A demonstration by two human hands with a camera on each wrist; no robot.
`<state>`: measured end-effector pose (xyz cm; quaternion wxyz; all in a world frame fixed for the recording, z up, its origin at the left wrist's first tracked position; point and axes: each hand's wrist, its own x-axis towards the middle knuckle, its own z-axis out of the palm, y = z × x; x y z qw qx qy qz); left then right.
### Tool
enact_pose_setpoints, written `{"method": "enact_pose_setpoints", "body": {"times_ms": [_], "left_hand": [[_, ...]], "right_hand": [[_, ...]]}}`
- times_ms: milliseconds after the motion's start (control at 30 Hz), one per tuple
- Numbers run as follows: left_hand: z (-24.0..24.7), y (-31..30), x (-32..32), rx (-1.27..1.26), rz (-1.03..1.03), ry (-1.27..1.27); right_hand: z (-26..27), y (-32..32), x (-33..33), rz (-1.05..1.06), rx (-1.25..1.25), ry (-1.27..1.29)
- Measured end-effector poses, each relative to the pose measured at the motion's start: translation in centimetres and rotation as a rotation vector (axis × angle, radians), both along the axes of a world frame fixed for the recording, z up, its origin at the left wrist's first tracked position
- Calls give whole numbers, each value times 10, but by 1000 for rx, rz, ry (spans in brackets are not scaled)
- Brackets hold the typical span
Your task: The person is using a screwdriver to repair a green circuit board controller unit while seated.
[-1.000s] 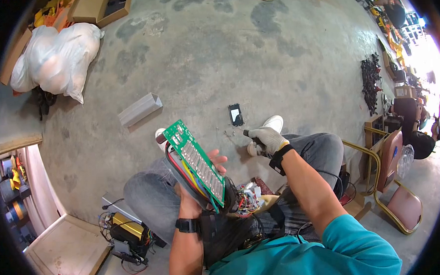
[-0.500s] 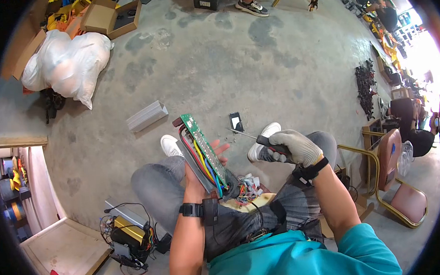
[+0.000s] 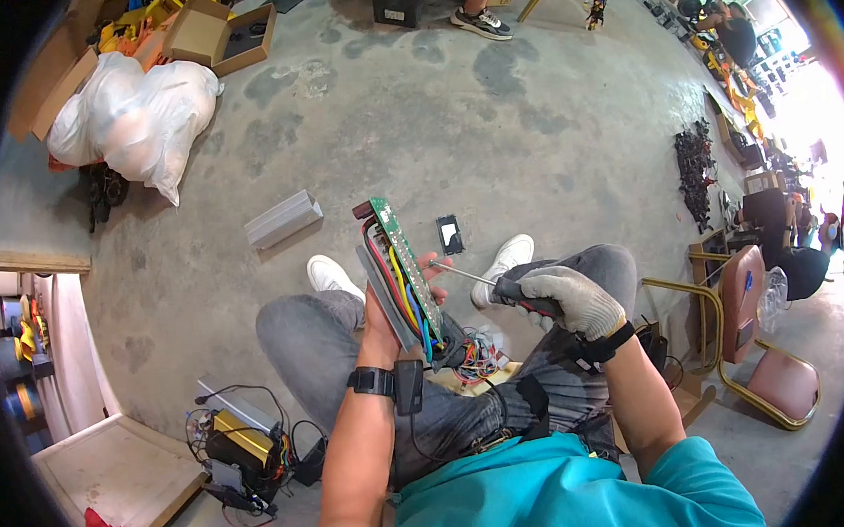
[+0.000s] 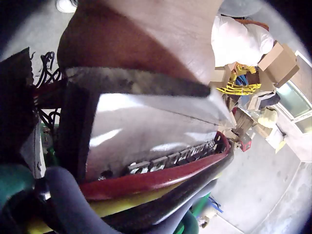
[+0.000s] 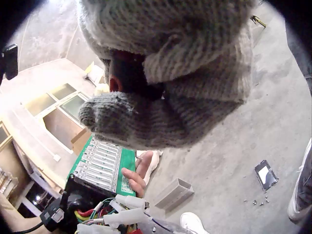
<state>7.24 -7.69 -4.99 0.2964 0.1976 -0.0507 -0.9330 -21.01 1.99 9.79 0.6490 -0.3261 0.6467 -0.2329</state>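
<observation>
My left hand [image 5: 142, 168] holds a long green circuit board [image 3: 406, 264] that is fixed to a grey metal plate [image 4: 151, 129]. The palm lies along the plate and the fingers show past the board's far edge. Thick red, yellow, black and blue wires [image 3: 382, 279] run between board and plate. A bunch of thin wires with white connectors [image 3: 482, 347] hangs at its lower end. In a knitted glove, my right hand [image 3: 579, 299] grips a screwdriver [image 3: 515, 293] by its dark handle. The shaft points left, its tip overlapping the left fingers in the head view.
On the floor ahead lie a hollow metal housing [image 3: 284, 220], a black frame-like part [image 3: 450, 235] and several small screws [image 5: 256, 201]. A wired unit with a gold case [image 3: 243, 435] sits at the left. A chair [image 3: 746, 301] stands right; white bags [image 3: 138, 116] lie far left.
The board has turned from face-up to nearly edge-on and moved forward. My right hand has drawn back from near the floor screws, and the screwdriver's tip now points toward the left fingers.
</observation>
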Motion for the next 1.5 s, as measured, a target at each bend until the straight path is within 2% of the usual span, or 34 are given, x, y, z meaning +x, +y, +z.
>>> {"method": "enact_pose_setpoints", "body": {"times_ms": [33, 100, 133, 200, 233, 300, 400, 533, 600, 700, 800, 1033, 1100, 1233, 1300, 1500], "left_hand": [[1, 0, 0, -7, -8, -10], [2, -1, -1, -11, -7, -22], [3, -3, 0, -14, -7, -33], [1, -3, -1, 4, -7, -46], [0, -3, -1, 22, -8, -58], [-6, -5, -3, 34, -4, -94], [-14, -7, -5, 59, -3, -132], [-13, -13, -8, 139, -15, -101], [-13, -12, -7, 95, -27, -154], [-8, -10, -7, 108, -16, -39], [-1, -8, -9, 81, -44, 34], [-1, -7, -8, 60, -35, 89], [0, -8, -7, 42, -22, 90], [2, -8, -4, 10, -14, 101], [2, -9, -3, 15, -7, 109], [5, -10, -2, 30, 7, 96]], "right_hand": [[-2, 1, -2, 1, 0, -1], [-4, 2, -4, 178, -159, 160], [-1, 0, -1, 178, -158, 158], [9, -4, 5, -33, 0, 4], [13, -5, 7, -35, -1, 2], [16, -6, 9, -211, 125, -77], [9, -1, 3, -113, -2, -2], [10, 2, 6, -232, 41, -65], [19, 1, 5, -84, -30, 2], [10, 7, -1, -42, -66, 36], [9, 8, 2, -171, 37, -74], [7, 9, 4, -133, 22, -75], [8, 9, 1, 155, -273, 118], [16, 6, 7, 50, -124, 87], [15, 6, 9, -93, 11, -6], [28, 2, 15, -103, 57, 71]]}}
